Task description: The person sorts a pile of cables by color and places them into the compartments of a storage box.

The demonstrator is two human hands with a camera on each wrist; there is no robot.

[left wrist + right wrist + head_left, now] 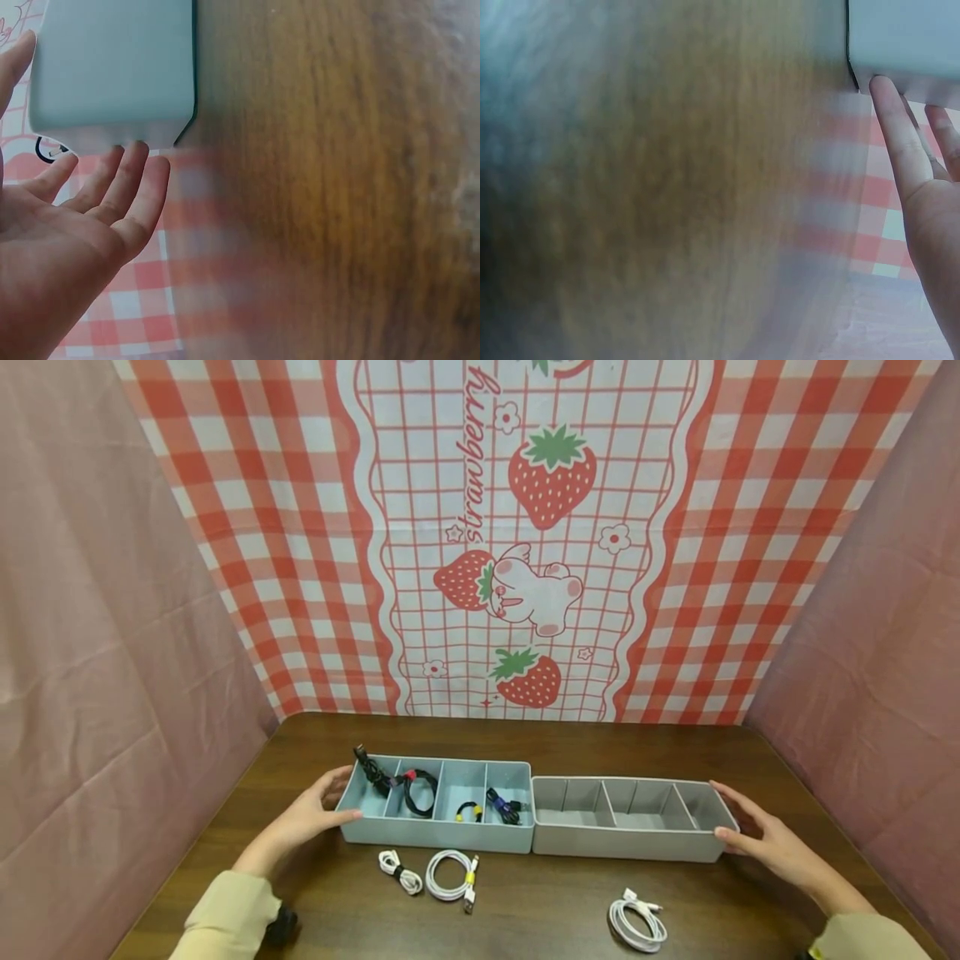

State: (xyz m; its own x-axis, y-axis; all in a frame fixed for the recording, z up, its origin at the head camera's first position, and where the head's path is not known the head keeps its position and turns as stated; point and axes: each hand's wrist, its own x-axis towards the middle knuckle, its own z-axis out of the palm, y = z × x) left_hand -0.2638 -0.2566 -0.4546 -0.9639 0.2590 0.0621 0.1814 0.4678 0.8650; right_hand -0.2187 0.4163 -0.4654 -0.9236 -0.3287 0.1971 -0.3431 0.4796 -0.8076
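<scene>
A light blue divided box (pixel 435 835) and a grey divided box (pixel 626 844) stand end to end on the table. At the blue box's left end, my left hand (pixel 303 817) rests its fingertips on the end wall, thumb by the front corner. My right hand (pixel 776 847) touches the grey box's right end with extended fingers. Inside the blue box are a black cable bundle (pixel 372 774), a coiled black cable with a red tie (pixel 431 803), a small loop with yellow bands (pixel 478 812) and a black cable with a purple tie (pixel 504 808). No items show in the grey box's visible compartments.
In front of the boxes lie a white cable with a black tie (pixel 408 880), a coiled white cable with a yellow tie (pixel 435 885) and another white coil (pixel 618 931). A strawberry-patterned checked cloth (pixel 551 477) hangs behind the wooden table (pixel 525 902); pink cloth flanks both sides.
</scene>
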